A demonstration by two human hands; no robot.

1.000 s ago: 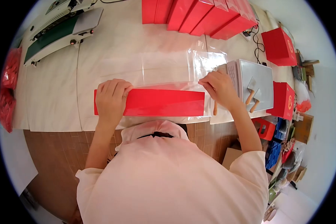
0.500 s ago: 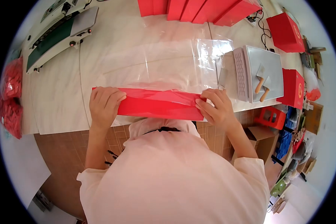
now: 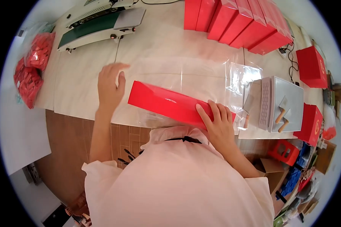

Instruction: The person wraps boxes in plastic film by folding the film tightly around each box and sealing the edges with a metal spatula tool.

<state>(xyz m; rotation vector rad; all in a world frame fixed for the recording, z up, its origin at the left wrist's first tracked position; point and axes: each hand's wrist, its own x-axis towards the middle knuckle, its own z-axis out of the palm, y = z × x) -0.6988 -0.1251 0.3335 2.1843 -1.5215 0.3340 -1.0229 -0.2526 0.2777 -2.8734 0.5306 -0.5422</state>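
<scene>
A long, glossy red box (image 3: 166,102) lies tilted near the table's front edge, its left end farther from me. My right hand (image 3: 219,120) grips its right end, fingers over the far edge and thumb on the red face. My left hand (image 3: 111,85) is raised off the box, to its left, thumb and fingers apart with nothing between them. Clear plastic film (image 3: 204,81) is spread on the table behind the box. Just right of my right hand is a small wooden-handled scraper (image 3: 247,113), partly under the film.
Several red boxes (image 3: 235,22) stand in a row at the back. A green-belted machine (image 3: 91,34) is at back left. A grey metal-topped appliance (image 3: 290,90) at right carries two wooden-handled scrapers (image 3: 281,115). Bags of red pieces (image 3: 28,83) are at far left.
My left hand has let go of the red box and moved up and away to the left. The box now lies at a slant, with my right hand still on its right end. The view has shifted.
</scene>
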